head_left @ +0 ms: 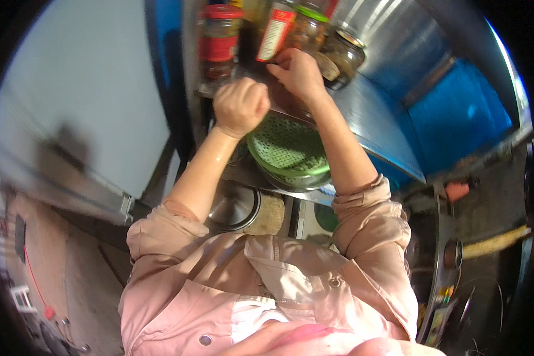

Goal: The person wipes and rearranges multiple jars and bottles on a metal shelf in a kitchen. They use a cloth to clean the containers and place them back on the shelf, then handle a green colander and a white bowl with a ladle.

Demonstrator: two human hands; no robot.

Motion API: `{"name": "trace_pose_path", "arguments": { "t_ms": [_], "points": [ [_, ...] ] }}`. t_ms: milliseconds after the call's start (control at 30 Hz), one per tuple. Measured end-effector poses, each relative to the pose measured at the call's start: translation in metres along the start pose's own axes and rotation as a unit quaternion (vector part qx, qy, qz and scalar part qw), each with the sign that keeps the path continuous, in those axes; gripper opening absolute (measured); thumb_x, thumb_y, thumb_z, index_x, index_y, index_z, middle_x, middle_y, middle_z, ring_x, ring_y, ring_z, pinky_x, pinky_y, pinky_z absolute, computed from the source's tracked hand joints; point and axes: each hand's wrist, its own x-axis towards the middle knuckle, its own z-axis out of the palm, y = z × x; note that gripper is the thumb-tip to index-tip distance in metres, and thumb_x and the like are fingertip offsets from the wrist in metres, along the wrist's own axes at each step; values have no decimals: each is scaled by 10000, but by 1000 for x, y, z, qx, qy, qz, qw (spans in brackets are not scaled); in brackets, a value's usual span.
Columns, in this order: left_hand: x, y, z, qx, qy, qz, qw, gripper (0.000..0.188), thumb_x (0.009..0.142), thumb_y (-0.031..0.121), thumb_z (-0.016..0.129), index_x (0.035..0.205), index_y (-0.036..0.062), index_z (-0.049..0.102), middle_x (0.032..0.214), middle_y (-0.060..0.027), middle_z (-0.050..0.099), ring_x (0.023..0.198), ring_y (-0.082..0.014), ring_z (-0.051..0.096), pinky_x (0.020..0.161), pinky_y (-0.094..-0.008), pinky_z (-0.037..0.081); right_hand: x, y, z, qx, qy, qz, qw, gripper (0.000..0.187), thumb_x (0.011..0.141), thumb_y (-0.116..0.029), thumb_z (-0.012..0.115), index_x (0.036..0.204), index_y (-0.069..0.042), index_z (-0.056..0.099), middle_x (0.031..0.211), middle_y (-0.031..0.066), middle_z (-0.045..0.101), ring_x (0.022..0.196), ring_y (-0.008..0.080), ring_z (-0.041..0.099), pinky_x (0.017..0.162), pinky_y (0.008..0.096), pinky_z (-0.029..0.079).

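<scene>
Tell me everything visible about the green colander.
The green colander is round and looks like plastic, its wall pierced with many small holes beneath a smooth, lighter rim. It sits open side up between the person's forearms, its far part hidden by the shelf edge. A shiny, bowl-like vessel shows under its near rim, and it seems to rest in that. Neither the left hand nor the right hand grips it.

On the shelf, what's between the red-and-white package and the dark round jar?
The green-lidded jar, its lower part hidden by the right hand; head view shows it.
</scene>
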Motion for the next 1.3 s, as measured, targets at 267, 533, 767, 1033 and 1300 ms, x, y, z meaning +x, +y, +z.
{"name": "trace_pose_path", "arguments": {
  "t_ms": [267, 533, 767, 1033, 1300],
  "points": [
    [-14, -4, 40, -55, -9, -18, 998, 41, 769, 120, 619, 806, 132, 631, 765, -44, 620, 652, -257, 601, 574, -379, 451, -151, 41, -60, 181, 19, -79, 980, 204, 828, -133, 729, 972, -44, 615, 784, 43, 676, 678, 107, 654, 600, 248, 538],
    [-50, 41, 36, -160, 31, -81, 983, 167, 941, 10, 493, 897, -67, 635, 881, -161, 662, 777, -272, 629, 732, -346, 527, -413, 127, -99, 136, -183, 350, 909, 245, 786, -216, 710, 959, -76, 607, 789, 121, 657, 746, 314, 633, 651, 410, 489],
    [-183, 230, 0, -316, -548, -276, 724, 133, 890, 70, 576, 993, 11, 636, 892, -125, 655, 800, -248, 628, 732, -323, 491, -588, 126, -176, 89, -111, 471, 871, 256, 827, -194, 686, 1027, -50, 614, 879, 122, 676, 835, 294, 644, 727, 384, 497],
    [-192, 521, -46, -402, -760, 66, 506, 435, 803, 170, 713, 1203, 77, 571, 1033, -179, 660, 969, -329, 638, 822, -408, 506, -870, 78, -280, 50, 55, 612, 787, 279, 805, -178, 690, 1032, -38, 606, 940, 134, 683, 889, 324, 643, 742, 400, 512],
    [-158, 742, -111, -472, -726, 177, 468, 388, 803, 153, 699, 1156, 49, 575, 985, -179, 660, 943, -343, 630, 783, -395, 503, -1062, -35, -357, 39, 156, 735, 659, 300, 810, -176, 695, 1067, -47, 609, 971, 141, 683, 901, 300, 652, 772, 375, 518]
  ]
}}
